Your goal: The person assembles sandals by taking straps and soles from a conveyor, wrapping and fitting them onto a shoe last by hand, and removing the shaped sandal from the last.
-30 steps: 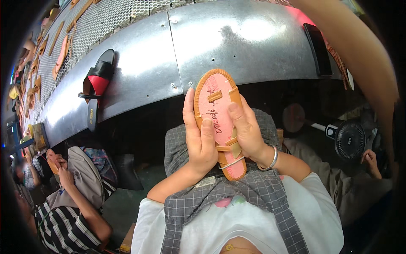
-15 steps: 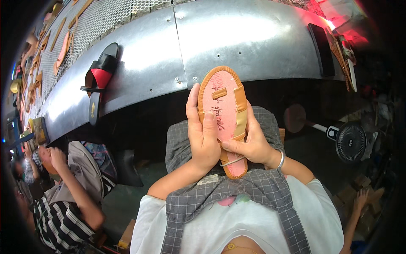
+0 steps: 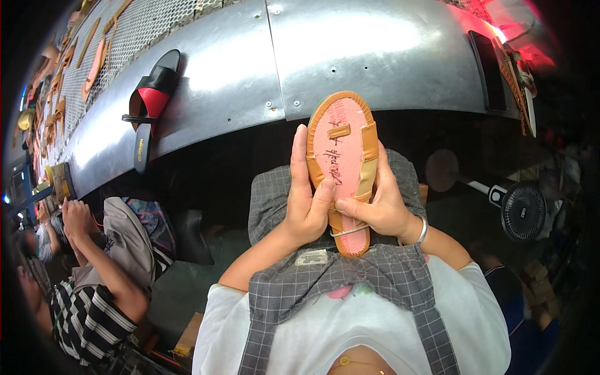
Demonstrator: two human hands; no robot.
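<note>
Between my hands I hold an unfinished sandal (image 3: pixel 350 153), underside up, above my lap. Its pink insole board carries handwriting and a small tan tab, and tan and beige leather straps are folded over its edges. A thin pale band crosses the narrow heel end, which points toward me. My left hand (image 3: pixel 307 203) supports the left edge, its fingers stretched along the side and its thumb by the board's edge. My right hand (image 3: pixel 387 209) wraps the right edge, with the thumb pressing on the underside near the heel; its fingertips are hidden beneath.
A metal bench (image 3: pixel 375 56) curves ahead, with a black and red sandal (image 3: pixel 150 100) on its left and a phone (image 3: pixel 487 72) on its right. Sandal parts lie on the mesh conveyor (image 3: pixel 134 34). A black fan (image 3: pixel 522 212) stands right; a co-worker's arm (image 3: pixel 109 265) is at left.
The sandal and both hands sit slightly further right and up in the picture. My left thumb has slid off the board toward its edge. The co-worker's hands at left have shifted.
</note>
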